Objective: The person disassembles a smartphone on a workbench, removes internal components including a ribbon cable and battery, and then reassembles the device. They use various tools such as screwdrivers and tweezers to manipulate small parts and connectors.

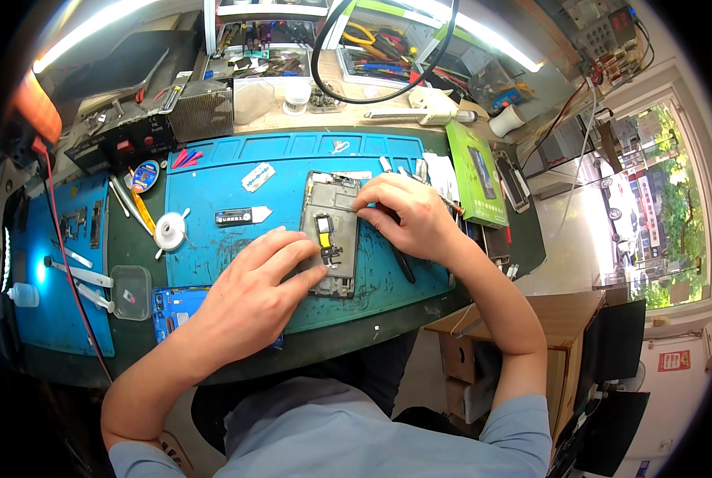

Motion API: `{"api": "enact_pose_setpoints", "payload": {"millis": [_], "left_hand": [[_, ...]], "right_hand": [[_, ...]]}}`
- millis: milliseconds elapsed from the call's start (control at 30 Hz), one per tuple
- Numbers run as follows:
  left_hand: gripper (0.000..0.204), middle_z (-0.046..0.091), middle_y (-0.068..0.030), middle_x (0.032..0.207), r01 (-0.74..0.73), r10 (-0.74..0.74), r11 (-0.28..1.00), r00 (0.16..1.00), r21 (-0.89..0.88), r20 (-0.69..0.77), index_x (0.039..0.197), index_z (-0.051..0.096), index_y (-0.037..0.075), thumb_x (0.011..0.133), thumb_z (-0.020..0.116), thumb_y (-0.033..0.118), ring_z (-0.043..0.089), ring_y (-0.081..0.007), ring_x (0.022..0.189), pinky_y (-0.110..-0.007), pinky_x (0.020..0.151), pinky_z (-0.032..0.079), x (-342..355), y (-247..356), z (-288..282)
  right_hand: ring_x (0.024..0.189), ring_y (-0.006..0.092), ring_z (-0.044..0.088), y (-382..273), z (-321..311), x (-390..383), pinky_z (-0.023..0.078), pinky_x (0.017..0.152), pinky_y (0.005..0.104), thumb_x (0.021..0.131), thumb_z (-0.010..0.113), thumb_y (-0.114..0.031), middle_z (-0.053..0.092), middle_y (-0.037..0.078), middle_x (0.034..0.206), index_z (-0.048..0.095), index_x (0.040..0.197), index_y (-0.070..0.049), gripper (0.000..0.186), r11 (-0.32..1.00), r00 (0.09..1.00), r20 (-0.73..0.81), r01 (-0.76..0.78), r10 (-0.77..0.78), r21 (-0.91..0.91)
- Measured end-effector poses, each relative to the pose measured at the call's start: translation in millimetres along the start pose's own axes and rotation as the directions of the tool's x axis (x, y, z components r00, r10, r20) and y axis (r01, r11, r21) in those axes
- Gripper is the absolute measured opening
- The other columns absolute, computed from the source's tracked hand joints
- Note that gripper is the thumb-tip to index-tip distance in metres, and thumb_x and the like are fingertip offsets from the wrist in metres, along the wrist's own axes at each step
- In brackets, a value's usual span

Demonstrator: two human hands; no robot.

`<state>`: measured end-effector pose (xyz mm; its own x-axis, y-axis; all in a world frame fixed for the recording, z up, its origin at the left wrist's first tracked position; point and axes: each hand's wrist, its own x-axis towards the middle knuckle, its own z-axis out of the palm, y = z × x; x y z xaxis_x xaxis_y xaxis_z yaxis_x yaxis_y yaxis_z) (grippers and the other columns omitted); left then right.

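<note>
A grey phone frame (340, 239) with its inside facing up lies on a blue work mat (292, 179). A yellow-and-black part (324, 230) and a small dark flex cable show in its middle. My left hand (244, 295) holds the frame by its lower left edge, fingertips resting over the side near the cable. At the upper right edge, my right hand (408, 215) has thumb and forefinger pinched together against the frame; anything tiny between them is hidden. A black-handled tool (404, 264) lies below the right hand, partly covered.
A blue phone shell (173, 307) sits partly under my left forearm. Left of the frame are a craft knife blade (243, 216), a razor blade (258, 177) and a white spool (170, 231). A green box (477, 175) stands at right, and tool trays (260, 62) line the back.
</note>
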<state>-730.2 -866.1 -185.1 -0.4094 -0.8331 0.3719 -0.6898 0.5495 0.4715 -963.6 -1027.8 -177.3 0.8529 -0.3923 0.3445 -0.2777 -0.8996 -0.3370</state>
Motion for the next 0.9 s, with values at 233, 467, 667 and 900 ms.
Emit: {"api": "enact_pose_setpoints", "payload": {"millis": [233, 467, 667, 900], "left_hand": [[0.034, 0.061, -0.0126, 0.129, -0.015, 0.015, 1.0, 1.0, 0.003, 0.013, 0.114, 0.07, 0.002, 0.08, 0.071, 0.002, 0.057, -0.0334, 0.123, -0.047, 0.108, 0.044, -1.6, -3.4, 3.4], [0.034, 0.062, -0.0113, 0.132, 0.009, -0.009, 1.0, 1.0, -0.009, 0.025, 0.116, 0.07, 0.004, 0.081, 0.071, 0.003, 0.056, -0.0305, 0.126, -0.047, 0.108, 0.044, -2.0, -3.4, 3.2], [0.034, 0.062, -0.0108, 0.133, 0.002, -0.002, 1.0, 0.999, -0.002, 0.035, 0.116, 0.07, 0.004, 0.082, 0.07, 0.004, 0.055, -0.0298, 0.128, -0.049, 0.109, 0.042, -1.1, -3.1, 1.9], [0.034, 0.061, -0.0104, 0.134, 0.011, -0.011, 1.0, 0.999, 0.004, 0.045, 0.117, 0.07, 0.005, 0.083, 0.07, 0.004, 0.055, -0.0294, 0.128, -0.049, 0.11, 0.042, -1.4, -2.8, 1.2]], "right_hand": [[0.087, 0.0086, 0.066, -10.1, 4.5, -1.8, 0.051, 0.071, 0.0239, 0.091, 0.069, -0.004, 0.071, 0.003, 0.095, 0.067, 0.114, -0.005, 0.023, 0.917, 0.947, 0.025, -0.316, 0.32, 0.245], [0.085, 0.0056, 0.064, -10.1, 5.4, -5.9, 0.049, 0.066, 0.0215, 0.092, 0.069, -0.004, 0.072, 0.002, 0.098, 0.067, 0.118, -0.003, 0.027, 0.765, 0.907, 0.058, -0.385, 0.417, 0.515], [0.088, 0.0055, 0.064, -20.5, -2.0, -9.4, 0.049, 0.069, 0.0211, 0.093, 0.07, -0.007, 0.071, 0.002, 0.098, 0.067, 0.118, -0.003, 0.026, 0.751, 0.907, 0.054, -0.379, 0.419, 0.54], [0.088, 0.0067, 0.064, -35.3, -14.1, -13.2, 0.05, 0.073, 0.0217, 0.093, 0.071, -0.006, 0.07, 0.002, 0.097, 0.066, 0.118, -0.003, 0.026, 0.77, 0.918, 0.042, -0.355, 0.394, 0.53]]}}
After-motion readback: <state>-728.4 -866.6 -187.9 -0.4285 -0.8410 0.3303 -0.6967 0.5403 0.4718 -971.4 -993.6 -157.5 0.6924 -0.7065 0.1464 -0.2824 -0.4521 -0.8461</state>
